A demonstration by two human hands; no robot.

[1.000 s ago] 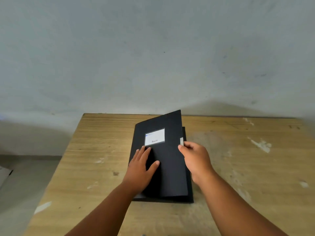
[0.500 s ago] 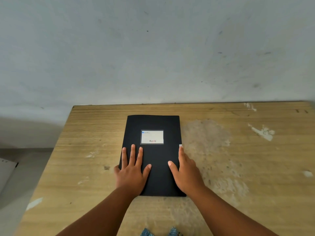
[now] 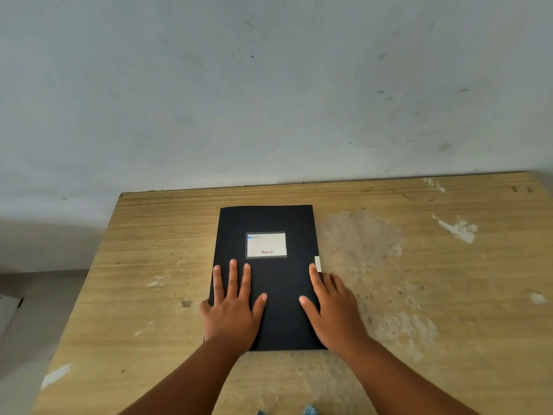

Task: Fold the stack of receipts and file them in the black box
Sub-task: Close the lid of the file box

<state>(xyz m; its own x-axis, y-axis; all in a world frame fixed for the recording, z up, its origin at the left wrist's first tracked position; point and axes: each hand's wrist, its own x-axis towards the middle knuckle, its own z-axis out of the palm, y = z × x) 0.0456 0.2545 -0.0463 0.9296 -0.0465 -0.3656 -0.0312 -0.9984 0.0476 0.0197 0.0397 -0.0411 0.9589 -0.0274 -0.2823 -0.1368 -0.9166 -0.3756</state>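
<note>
The black box point(image 3: 269, 223) lies flat and closed on the wooden table point(image 3: 143, 265), a white label point(image 3: 266, 245) on its lid. My left hand point(image 3: 233, 307) rests palm down on the lid's near left part, fingers spread. My right hand point(image 3: 332, 310) lies flat on the lid's right edge, fingers reaching a small pale tab point(image 3: 317, 262) that sticks out there. No receipts are in sight.
A grey-blue wall point(image 3: 269, 85) rises straight behind the table's far edge. The tabletop has pale worn patches point(image 3: 359, 244) and white paint flecks point(image 3: 457, 230) on the right. Floor shows past the table's left edge point(image 3: 36, 310).
The lid, half raised one second ago with my right hand at its edge, has come down flat. Both hands now press on the closed box.
</note>
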